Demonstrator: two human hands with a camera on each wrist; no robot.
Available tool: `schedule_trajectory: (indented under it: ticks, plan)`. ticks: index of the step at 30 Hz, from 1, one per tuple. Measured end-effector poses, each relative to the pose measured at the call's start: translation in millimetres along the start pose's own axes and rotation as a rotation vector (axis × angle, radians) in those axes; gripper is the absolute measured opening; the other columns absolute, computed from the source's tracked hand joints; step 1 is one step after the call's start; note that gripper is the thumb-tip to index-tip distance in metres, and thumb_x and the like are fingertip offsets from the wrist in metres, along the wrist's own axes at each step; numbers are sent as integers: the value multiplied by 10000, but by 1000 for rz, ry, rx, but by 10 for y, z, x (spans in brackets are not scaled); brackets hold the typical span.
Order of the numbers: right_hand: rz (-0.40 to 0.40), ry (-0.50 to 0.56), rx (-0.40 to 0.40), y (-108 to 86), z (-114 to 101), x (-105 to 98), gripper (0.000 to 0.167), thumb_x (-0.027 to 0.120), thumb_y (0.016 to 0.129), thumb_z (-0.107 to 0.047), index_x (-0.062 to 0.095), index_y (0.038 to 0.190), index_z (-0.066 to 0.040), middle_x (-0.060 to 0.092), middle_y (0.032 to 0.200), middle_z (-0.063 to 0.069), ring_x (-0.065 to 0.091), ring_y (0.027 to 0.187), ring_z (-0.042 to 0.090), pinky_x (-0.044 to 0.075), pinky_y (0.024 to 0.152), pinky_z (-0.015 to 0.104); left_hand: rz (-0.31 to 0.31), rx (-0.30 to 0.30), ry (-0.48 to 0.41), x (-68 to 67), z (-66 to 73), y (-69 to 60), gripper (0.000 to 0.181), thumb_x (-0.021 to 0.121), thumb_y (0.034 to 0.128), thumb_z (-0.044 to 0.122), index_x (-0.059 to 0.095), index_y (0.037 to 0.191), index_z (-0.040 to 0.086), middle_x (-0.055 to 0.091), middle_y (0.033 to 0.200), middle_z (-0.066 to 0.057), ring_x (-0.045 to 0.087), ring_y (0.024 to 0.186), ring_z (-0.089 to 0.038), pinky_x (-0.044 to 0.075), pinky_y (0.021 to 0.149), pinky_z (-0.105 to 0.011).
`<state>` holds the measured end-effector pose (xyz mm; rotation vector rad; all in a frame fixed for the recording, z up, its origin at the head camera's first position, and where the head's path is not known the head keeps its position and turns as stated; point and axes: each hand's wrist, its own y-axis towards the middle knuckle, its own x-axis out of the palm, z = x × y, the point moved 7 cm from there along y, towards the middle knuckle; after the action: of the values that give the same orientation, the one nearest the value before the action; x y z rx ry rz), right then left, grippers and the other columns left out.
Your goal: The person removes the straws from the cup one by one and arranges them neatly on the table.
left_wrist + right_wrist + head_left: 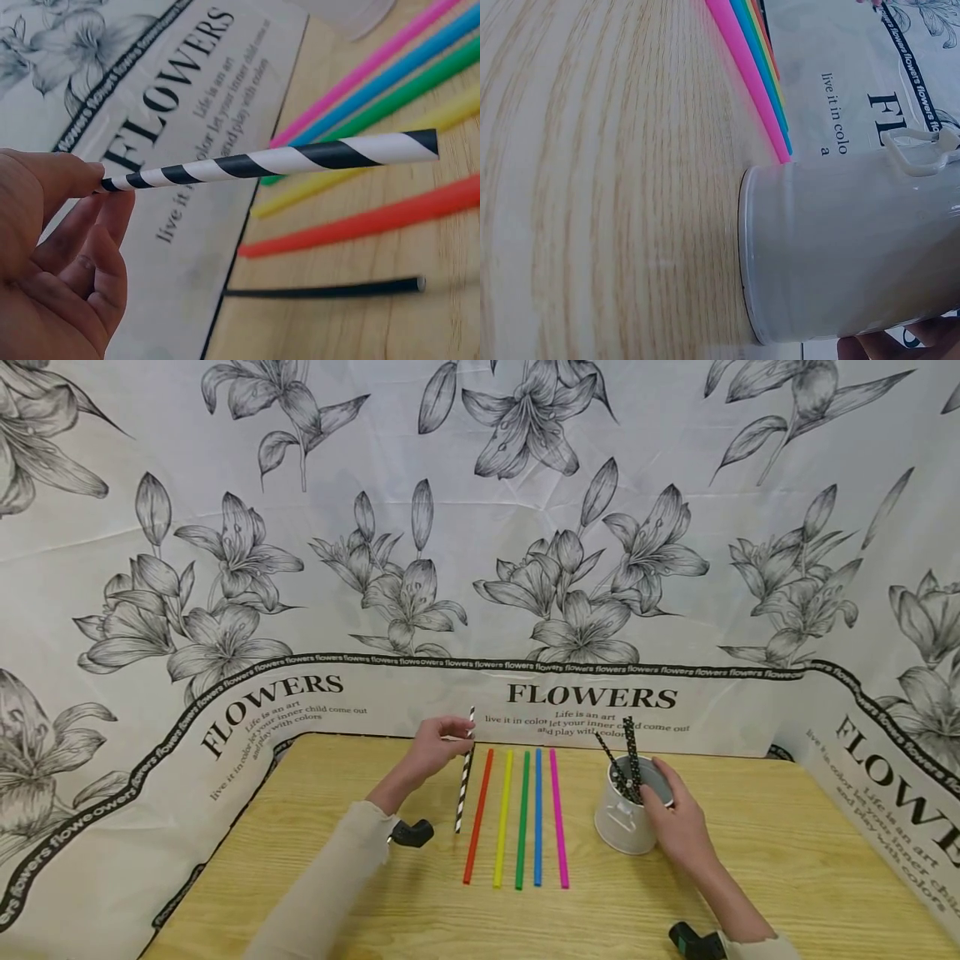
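At the far left of the straw row, the left hand (431, 750) had the striped straw (462, 793) pinched by its far end, thumb against fingers, the other fingers curled loosely below. Grip was narrow. The straw's long axis ran near-far, roughly parallel to the row, near end unsupported by the hand. Left wrist view had it raised over the table; exact clearance, couldn't tell.

Key relation: the bucket (640, 835) stood right of the left hand, well apart, with the colored row between them. The right hand (682, 827) was the nearer one, already on it: thumb at the near side of the rim, fingers round the right side. It looked upright; couldn't confirm the base was fully seated.

Arm pose: left forearm came in from near left, angled far and right. Right forearm came in from near right, angled far and left.

Next out, left to right: red straw (478, 818), yellow straw (503, 818), green straw (522, 818), blue straw (537, 818), pink straw (558, 818). All lay near-far on the table (420, 910), apart from one another. Left wrist view also had a black straw (330, 289) left of the red one. Dotted straws (632, 752) leaned in the bucket, tops above the rim. Flower-print cloth (420, 693) hung behind, at the far edge.
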<state>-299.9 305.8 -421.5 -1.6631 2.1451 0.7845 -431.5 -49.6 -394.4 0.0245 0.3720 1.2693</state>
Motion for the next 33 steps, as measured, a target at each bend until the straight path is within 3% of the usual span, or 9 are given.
schedule_trajectory:
  ticks: [3,8,13,19,33]
  plan:
    - [3,-1,-2,2,3,3,607,429,1033,-353,219,1551,-117,286,1492,310,282,1340,510,273,1042,641,6,-17,1,-54,-105,1,239,694,885,22,690,1123,-2,672,1020,-109,642,924,-222,501,862,-527]
    - [14,4,-9,-4,12,-4,600,435,1032,-341,230,1548,-115,299,1485,310,292,1336,506,277,1040,640,24,-63,15,-110,-284,3,226,687,890,13,695,1115,-11,674,1003,-105,638,914,-215,512,847,-510]
    - [25,7,-19,3,8,-7,598,436,1031,-340,232,1549,-121,311,1477,315,303,1329,506,289,1032,638,4,-120,21,-143,-484,42,275,689,901,50,669,1158,-44,667,1006,-102,648,879,-198,539,794,-453]
    - [27,16,-28,6,3,-2,597,442,1029,-330,234,1547,-118,308,1477,318,297,1332,509,278,1040,639,-16,-168,29,-169,-628,62,302,677,904,31,650,1188,-69,662,1011,-108,654,847,-171,557,760,-361]
    - [35,21,-28,-32,17,6,595,440,1031,-331,238,1545,-112,318,1476,309,319,1322,498,313,1013,634,12,-166,45,-243,-906,151,295,674,880,-39,649,1168,-91,662,1028,-175,648,854,-187,560,720,-321]
